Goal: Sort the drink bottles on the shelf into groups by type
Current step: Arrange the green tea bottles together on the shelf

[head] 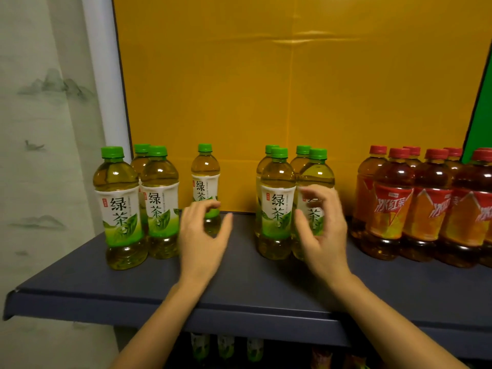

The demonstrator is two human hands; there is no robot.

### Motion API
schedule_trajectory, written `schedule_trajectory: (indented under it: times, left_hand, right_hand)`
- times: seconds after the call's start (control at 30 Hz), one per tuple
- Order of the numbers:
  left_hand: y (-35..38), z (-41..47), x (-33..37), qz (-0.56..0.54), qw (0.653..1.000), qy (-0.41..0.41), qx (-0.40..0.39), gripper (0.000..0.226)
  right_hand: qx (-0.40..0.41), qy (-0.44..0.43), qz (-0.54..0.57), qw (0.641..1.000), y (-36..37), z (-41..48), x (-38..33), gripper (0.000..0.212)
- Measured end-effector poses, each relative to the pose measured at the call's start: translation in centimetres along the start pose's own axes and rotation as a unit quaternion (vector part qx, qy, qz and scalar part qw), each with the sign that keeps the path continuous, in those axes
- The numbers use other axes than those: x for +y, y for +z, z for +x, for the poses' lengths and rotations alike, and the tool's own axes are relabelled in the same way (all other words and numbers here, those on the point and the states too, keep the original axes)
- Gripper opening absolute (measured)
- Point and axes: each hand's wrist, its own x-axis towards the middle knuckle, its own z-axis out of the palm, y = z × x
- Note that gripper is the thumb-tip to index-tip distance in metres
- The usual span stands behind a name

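Noted green tea bottles (277,203), green-capped, upright: three left of left hand (202,235), one just behind its fingers, four bunched behind right hand (323,230). Noted red tea bottles (391,209) upright, grouped right of right hand.

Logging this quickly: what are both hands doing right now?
Left hand: open, curved toward the lone green tea bottle, gripping nothing.
Right hand: open, curved before a front green tea bottle, gripping nothing.

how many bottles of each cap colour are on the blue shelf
green-cap bottles: 8
red-cap bottles: 7 in view; the row is cut off at the right edge of the picture, so there may be more
total: 15 in view
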Motion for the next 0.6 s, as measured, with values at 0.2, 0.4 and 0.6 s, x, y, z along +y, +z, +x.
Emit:
schedule_trajectory:
  times: [0.2, 0.4, 0.6]
  left_hand:
    - [-4.1, -0.2, -3.3, 0.075, 0.99, -0.065, 0.1, 0.031]
    - [-4.3, -0.5, -3.5, 0.133, 0.981, -0.113, 0.083, 0.064]
    - [-3.8, -0.5, -4.2, 0.158, 0.972, -0.172, 0.009, 0.08]
  right_hand:
    - [-0.126, 0.062, 0.063, 0.988, 8.1, 0.1, -2.3, 0.022]
    - [-0.145, 0.283, -0.019, 0.948, 15.5, 1.1, 0.2, 0.055]
    - [-0.199, 0.354, -0.025, 0.913, 19.2, 0.8, 1.6, 0.088]
